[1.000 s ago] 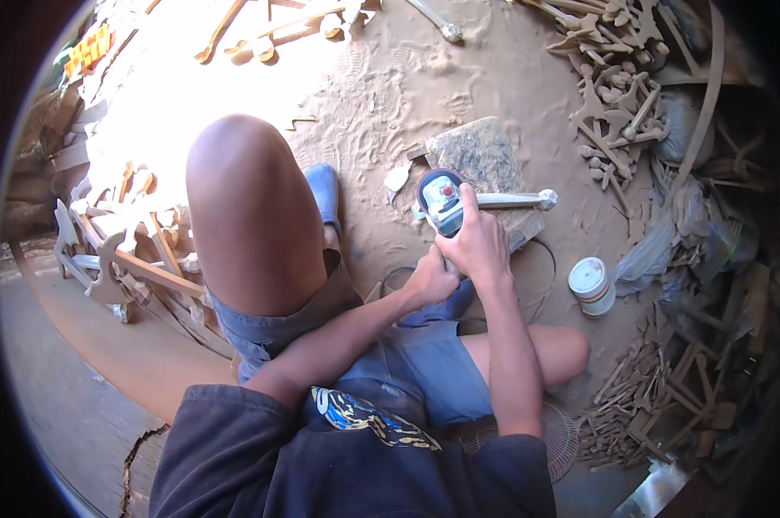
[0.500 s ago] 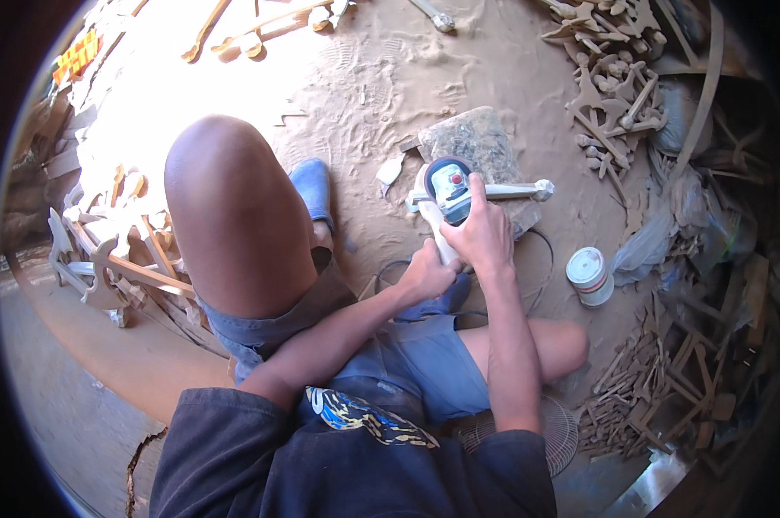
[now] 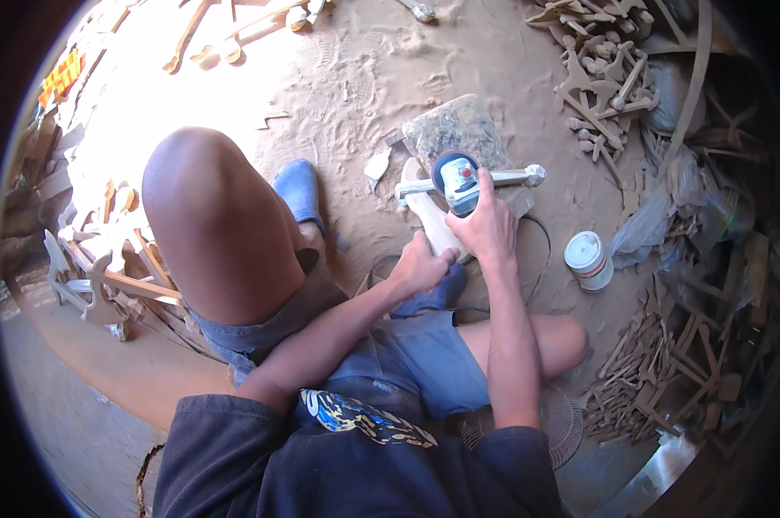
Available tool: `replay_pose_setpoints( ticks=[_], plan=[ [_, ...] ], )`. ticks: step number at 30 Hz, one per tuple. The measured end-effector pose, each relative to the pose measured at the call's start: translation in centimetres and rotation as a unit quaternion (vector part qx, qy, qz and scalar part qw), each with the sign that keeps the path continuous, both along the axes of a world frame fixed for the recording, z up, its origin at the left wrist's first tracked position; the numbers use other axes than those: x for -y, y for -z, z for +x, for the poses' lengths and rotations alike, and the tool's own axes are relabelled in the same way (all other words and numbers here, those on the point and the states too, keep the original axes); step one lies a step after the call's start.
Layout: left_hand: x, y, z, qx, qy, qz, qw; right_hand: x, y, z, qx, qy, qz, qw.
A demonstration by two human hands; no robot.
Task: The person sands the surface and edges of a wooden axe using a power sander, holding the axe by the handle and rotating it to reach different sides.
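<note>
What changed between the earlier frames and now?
The right hand has moved the power tool rightward along the pale bar, uncovering more of the broad wooden piece in the left hand. Both grips stayed; the stone slab and lidded tub stayed put.

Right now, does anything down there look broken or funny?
Yes: a jagged crack runs through the grey surface at the lower left, so it looks damaged. The angle grinder in the right hand and the pale wooden piece in the left hand show no clear damage.
</note>
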State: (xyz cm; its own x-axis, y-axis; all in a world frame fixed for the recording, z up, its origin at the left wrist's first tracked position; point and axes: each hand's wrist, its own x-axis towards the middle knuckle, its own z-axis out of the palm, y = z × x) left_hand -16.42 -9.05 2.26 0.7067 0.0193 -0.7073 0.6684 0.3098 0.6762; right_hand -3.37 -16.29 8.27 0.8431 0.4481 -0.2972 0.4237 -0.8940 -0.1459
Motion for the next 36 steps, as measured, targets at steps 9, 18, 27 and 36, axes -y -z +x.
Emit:
replay_pose_setpoints(
  ticks=[9,18,27,36],
  plan=[
    [0.1,0.1,0.1,0.005,-0.011,-0.003,1.000,1.8,0.3,0.6,0.015,0.051,0.006,0.999],
    [-0.1,-0.3,0.6,0.017,-0.011,-0.027,0.999,3.8,0.6,1.7,0.025,0.102,0.023,0.994],
    [0.2,0.2,0.6,0.025,-0.014,-0.037,0.999,4.8,0.8,3.6,0.056,0.143,0.025,0.988],
    [0.9,0.4,0.0,0.014,-0.007,-0.008,1.000,4.8,0.6,3.7,0.059,0.150,0.071,0.984]
  ],
)
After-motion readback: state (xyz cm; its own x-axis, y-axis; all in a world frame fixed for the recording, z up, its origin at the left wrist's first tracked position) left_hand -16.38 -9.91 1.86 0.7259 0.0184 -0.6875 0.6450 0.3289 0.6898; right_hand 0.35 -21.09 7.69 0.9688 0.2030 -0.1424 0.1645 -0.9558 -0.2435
